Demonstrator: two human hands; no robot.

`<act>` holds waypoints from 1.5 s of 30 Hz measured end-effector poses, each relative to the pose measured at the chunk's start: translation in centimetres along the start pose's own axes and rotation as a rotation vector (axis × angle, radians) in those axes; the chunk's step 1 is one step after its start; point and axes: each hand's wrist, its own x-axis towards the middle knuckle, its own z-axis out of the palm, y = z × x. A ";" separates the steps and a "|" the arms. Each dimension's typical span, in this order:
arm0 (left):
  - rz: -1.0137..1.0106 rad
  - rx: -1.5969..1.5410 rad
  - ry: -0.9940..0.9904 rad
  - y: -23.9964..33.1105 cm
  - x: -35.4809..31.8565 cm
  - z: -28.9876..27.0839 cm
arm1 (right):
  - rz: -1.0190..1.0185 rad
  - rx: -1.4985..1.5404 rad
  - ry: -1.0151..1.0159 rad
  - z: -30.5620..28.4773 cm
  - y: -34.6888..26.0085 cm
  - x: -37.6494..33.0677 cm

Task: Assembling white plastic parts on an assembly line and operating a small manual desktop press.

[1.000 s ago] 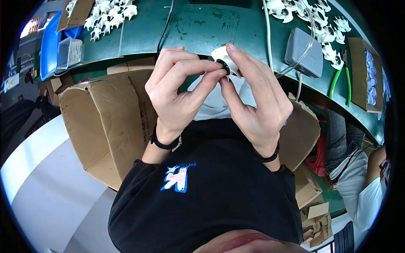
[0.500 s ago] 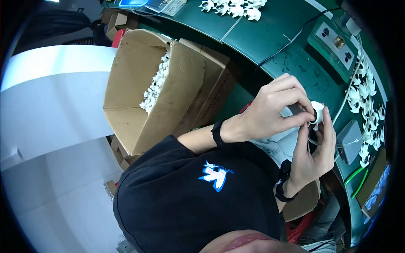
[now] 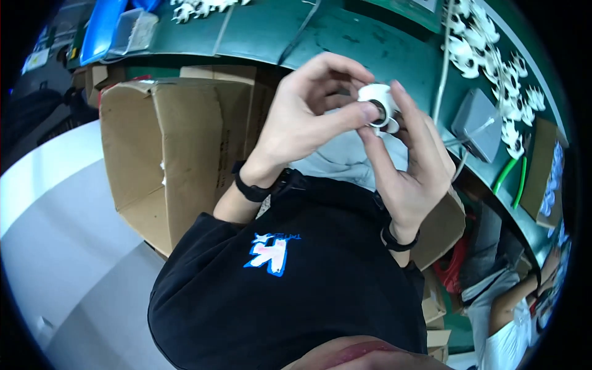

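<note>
Both hands hold one small white plastic part [image 3: 376, 94] with a dark round opening and a curved fin. My left hand [image 3: 296, 120] pinches it, its thumb pressed at the rim of the opening. My right hand [image 3: 419, 169] grips the same part from the right and below, between thumb and fingers. It is raised in front of my chest, near the green table's edge. Fingers cover some of its outline. Similar white finned parts [image 3: 464, 55] lie in a cluster at the right of the table.
A large open cardboard box [image 3: 191, 132] stands left of my arms. On the green table [image 3: 259, 37] are a grey box [image 3: 478, 125], green strips [image 3: 507, 174], a cable and a carton of blue pieces [image 3: 546, 169]. Another person's arm [image 3: 515, 299] shows at lower right.
My view has swung, so the table and boxes sit differently in it. Both hands still hold the white part, now nearer the middle of the picture, its opening more visible.
</note>
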 end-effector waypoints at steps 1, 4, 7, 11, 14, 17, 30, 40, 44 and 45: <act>-0.013 -0.028 -0.027 -0.1 -0.1 0.2 | 0.023 0.085 -0.060 -0.1 -0.1 0.1; 0.179 -0.068 0.111 0.0 0.2 0.4 | 0.035 0.070 -0.021 -0.5 0.5 -0.1; 0.557 0.603 0.088 0.6 0.4 -0.3 | -0.003 0.043 0.008 -0.8 0.8 -0.2; 0.658 0.934 0.112 2.0 -0.3 1.0 | -0.114 -0.067 0.051 -1.0 0.6 -0.3; 0.614 0.953 0.142 2.0 -0.5 1.6 | -0.172 -0.146 0.074 -0.9 0.5 -0.2; 0.588 0.960 0.155 1.9 -0.4 1.9 | -0.295 -0.203 0.140 -0.6 1.1 -0.2; 0.599 1.094 0.124 2.2 -0.1 1.4 | -0.395 -0.245 0.165 -0.1 2.3 0.0; 0.542 1.038 0.125 2.8 0.0 1.8 | -0.389 -0.306 0.179 0.4 1.7 -0.2; 0.532 0.981 0.121 2.6 0.2 1.7 | -0.395 -0.276 0.206 1.1 2.3 -0.5; 0.524 0.985 0.117 2.6 0.3 1.6 | -0.388 -0.248 0.212 1.0 2.4 -0.5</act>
